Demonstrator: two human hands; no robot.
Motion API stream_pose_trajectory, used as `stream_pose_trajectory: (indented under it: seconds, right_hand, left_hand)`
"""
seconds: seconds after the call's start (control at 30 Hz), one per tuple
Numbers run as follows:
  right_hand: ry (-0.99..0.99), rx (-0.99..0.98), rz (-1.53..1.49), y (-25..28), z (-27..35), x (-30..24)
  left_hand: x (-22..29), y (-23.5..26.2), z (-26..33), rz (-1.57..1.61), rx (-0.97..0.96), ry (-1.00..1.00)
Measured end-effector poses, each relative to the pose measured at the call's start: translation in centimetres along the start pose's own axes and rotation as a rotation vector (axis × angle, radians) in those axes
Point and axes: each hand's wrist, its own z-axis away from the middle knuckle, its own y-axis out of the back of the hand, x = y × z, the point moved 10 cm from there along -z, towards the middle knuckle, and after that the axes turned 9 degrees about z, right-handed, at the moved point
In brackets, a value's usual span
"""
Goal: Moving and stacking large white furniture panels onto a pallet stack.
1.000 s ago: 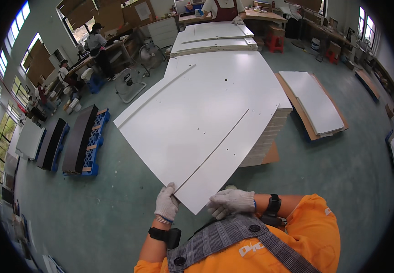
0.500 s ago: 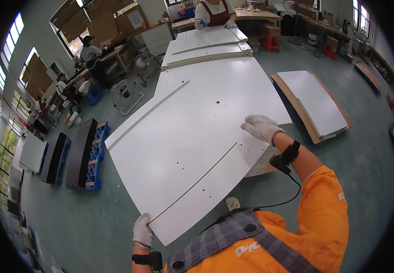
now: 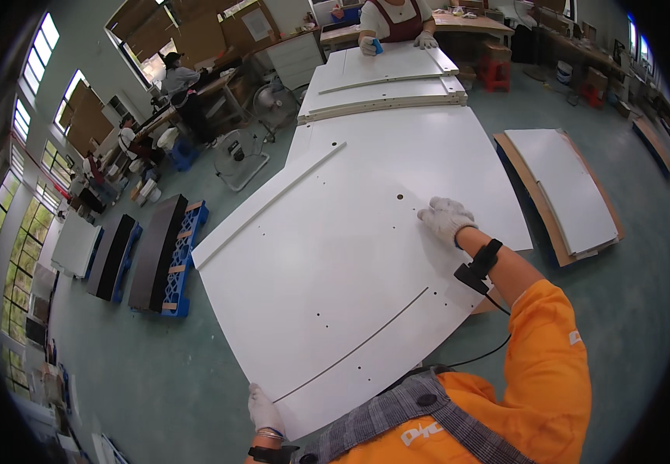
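Note:
A large white panel (image 3: 350,271) with drilled holes and a thin dark groove along its near side slants across the stack below it. My left hand (image 3: 264,410), in a white knitted glove, grips the panel's near left corner, its fingers partly hidden at the edge. Further up, my gloved right hand (image 3: 447,218) rests on the right part of the panel's face, fingers together and slightly bent, with nothing visible in them. A narrow white strip (image 3: 273,203) runs along the panel's far left edge.
More white panels (image 3: 385,91) are stacked beyond; a co-worker's gloved hand (image 3: 367,45) holds something blue there. White panels on brown board (image 3: 559,185) lie at right. Blue pallets (image 3: 184,267) with dark boards and a floor fan (image 3: 240,158) stand at left.
The panel's near right part has moved toward me and over the stack. My right hand has shifted from near its right edge further onto its face. My left hand still holds the corner.

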Motion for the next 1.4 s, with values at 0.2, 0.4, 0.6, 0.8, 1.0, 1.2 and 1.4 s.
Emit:
stream_pose_trajectory:
  seconds: [0.2, 0.4, 0.6, 0.8, 1.0, 1.2, 1.4]
  right_hand:
    - [-0.01, -0.019, -0.001, -0.2, -4.0, 0.2]
    - [0.021, -0.091, -0.152, -1.0, -6.9, -1.3]
    - [-0.058, -0.06, -0.488, -1.5, -5.8, -1.3]
    - [-0.141, 0.012, -0.555, -3.3, -1.5, 2.9]
    - [-0.295, 0.216, -0.661, -4.2, 9.4, 7.9]
    - [-0.48, 0.493, -0.967, -10.9, 22.3, 18.4]
    - [-0.78, 0.754, -1.024, -12.7, 40.6, 23.0]
  left_hand:
    - [-0.3, -0.6, 1.1, 0.022, 0.067, 0.038]
    - [-5.5, -2.0, -3.6, -0.025, -0.135, 0.089]
    - [-5.8, -3.9, -2.2, 0.295, -0.024, 0.253]
    - [-9.9, -3.5, -4.6, 0.526, -0.125, 0.174]
    - [-8.9, -1.6, -6.8, 0.365, -0.211, 0.106]
    - [-5.9, -1.7, -6.4, 0.296, -0.45, -0.013]
    - [-2.9, -4.4, -3.8, -0.058, -0.661, -0.479]
